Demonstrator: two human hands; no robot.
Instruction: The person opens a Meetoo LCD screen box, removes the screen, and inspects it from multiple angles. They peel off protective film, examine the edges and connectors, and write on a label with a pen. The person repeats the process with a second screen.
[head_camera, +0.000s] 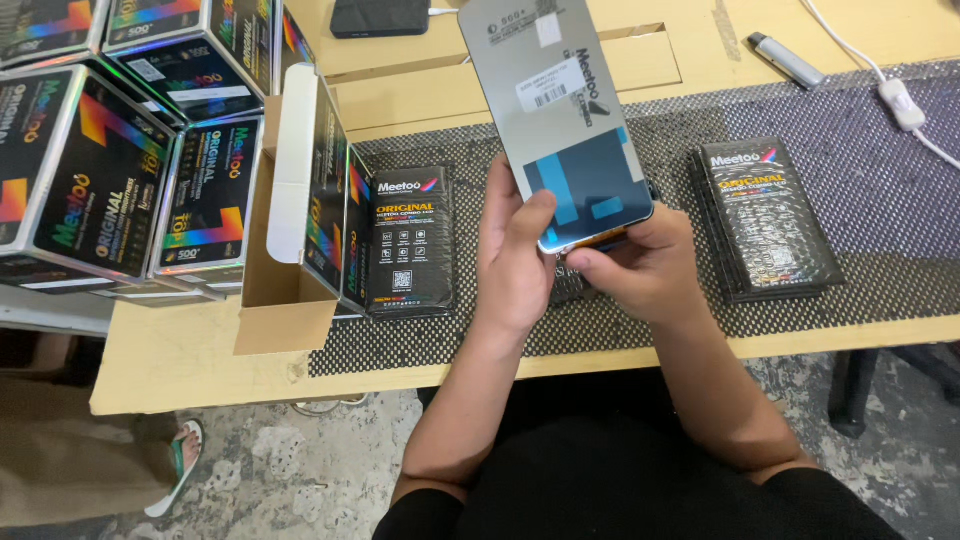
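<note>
A flat grey phone screen panel (555, 100) with a white sticker and a dark blue patch at its lower end stands tilted above the table. My left hand (512, 260) grips its lower left edge, thumb on the blue patch. My right hand (645, 265) holds the lower right corner from below. A black flat packet (410, 240) lies just left of my left hand. A stack of black bubble-wrap pouches (770, 220) sits to the right of my right hand.
An open cardboard box (290, 250) holds upright black packets. Several shiny black boxes (110, 150) are stacked at the far left. A black perforated mat (860, 270) covers the wooden table (170, 360). A dark phone (380, 15), a grey lighter-like stick (788, 60) and a white cable (900, 100) lie behind.
</note>
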